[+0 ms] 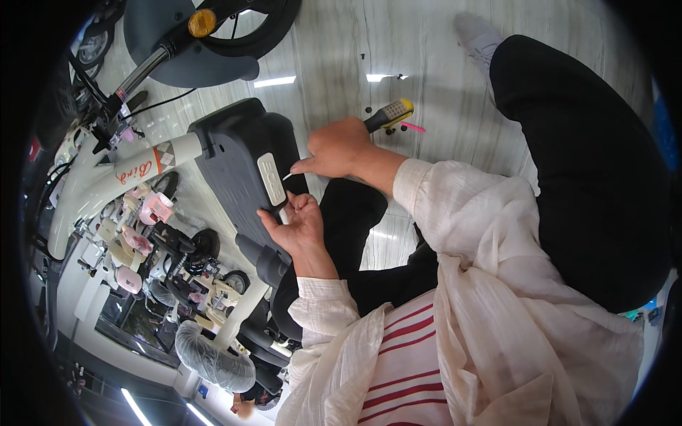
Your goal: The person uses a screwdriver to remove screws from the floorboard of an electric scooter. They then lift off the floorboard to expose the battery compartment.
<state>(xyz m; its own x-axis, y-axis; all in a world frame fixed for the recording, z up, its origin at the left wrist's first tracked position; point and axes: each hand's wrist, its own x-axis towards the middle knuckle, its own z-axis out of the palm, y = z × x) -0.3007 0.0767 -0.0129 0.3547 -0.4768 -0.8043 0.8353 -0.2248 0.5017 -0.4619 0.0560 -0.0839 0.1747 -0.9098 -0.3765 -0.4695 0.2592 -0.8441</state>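
A black-handled screwdriver point(389, 116) with a yellow end sits in my right hand point(341, 148), which is closed around it. Its thin metal shaft point(288, 176) shows past my thumb and points at a cream oblong pad point(270, 179) with a dark rim. That pad is on the side of a black plastic housing point(245, 153) on a cream two-wheeler's frame point(128, 174). My left hand point(302, 226), palm up, has thumb and fingers bent around the pad's lower end. Just what its fingertips press on is partly hidden.
Small dark screws point(389, 131) and a pink stick point(413, 127) lie on the pale glossy floor point(426, 42) beyond my right hand. A front wheel point(249, 32) and grey fender point(167, 53) stand at upper left. Several other two-wheelers point(142, 234) crowd the left side.
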